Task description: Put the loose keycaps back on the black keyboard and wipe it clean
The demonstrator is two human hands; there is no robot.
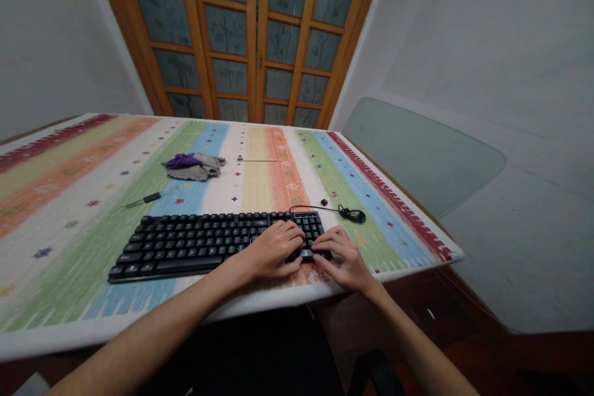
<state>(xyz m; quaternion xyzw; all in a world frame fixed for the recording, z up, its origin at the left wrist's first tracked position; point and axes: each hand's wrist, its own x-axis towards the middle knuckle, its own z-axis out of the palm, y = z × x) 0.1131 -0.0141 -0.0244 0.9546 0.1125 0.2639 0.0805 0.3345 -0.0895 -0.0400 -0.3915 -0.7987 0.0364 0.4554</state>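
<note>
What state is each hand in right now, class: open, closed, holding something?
Left hand: fingers bent over the keyboard; grip cannot be told.
Right hand: fingers bent at the keyboard's right end; grip cannot be told.

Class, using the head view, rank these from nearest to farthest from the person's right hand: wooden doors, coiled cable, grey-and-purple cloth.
1. Coiled cable: just beyond the right hand.
2. Grey-and-purple cloth: farther back, to the left.
3. Wooden doors: in the background.
</note>
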